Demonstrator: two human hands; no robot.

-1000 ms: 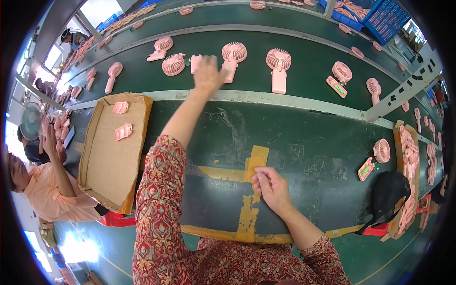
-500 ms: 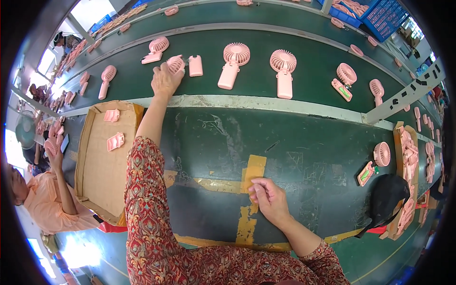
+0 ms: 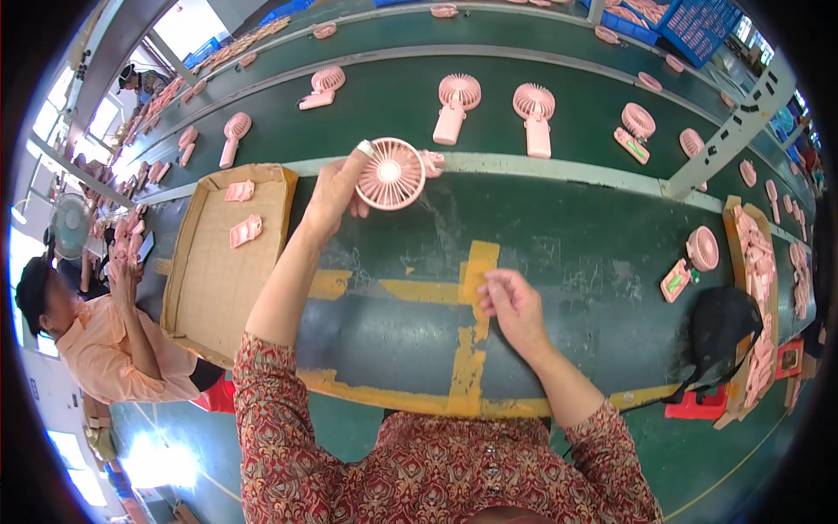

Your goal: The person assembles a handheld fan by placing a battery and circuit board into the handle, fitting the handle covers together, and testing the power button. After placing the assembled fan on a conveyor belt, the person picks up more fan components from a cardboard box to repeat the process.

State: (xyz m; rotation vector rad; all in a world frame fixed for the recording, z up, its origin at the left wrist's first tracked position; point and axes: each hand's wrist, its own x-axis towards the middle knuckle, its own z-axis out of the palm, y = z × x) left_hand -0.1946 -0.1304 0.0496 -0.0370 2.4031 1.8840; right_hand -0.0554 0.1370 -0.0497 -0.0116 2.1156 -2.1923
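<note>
My left hand [image 3: 336,192] grips the rim of a pink handheld fan [image 3: 391,173], its round grille facing me. It is held up over the near edge of the conveyor belt. A small pink part [image 3: 432,162] shows just right of the grille; I cannot tell whether it is joined to it. My right hand [image 3: 517,310] hovers at the bench beside a strip of yellow tape [image 3: 476,279], fingers loosely bent and apart, with nothing visible in them. Left of my left forearm, a shallow cardboard tray [image 3: 214,288] holds two pink shell pieces [image 3: 245,230].
Pink fans [image 3: 538,109] lie along the green belt [image 3: 384,105] beyond a pale rail. An opened fan [image 3: 676,279] with a green board, a black bag [image 3: 723,332] and a box of pink parts [image 3: 759,297] are at right. A co-worker [image 3: 122,323] sits at left.
My left hand has lifted the fan off the belt and drawn it back toward me, to the right. My right hand stays near the tape. The whole view has shifted.
</note>
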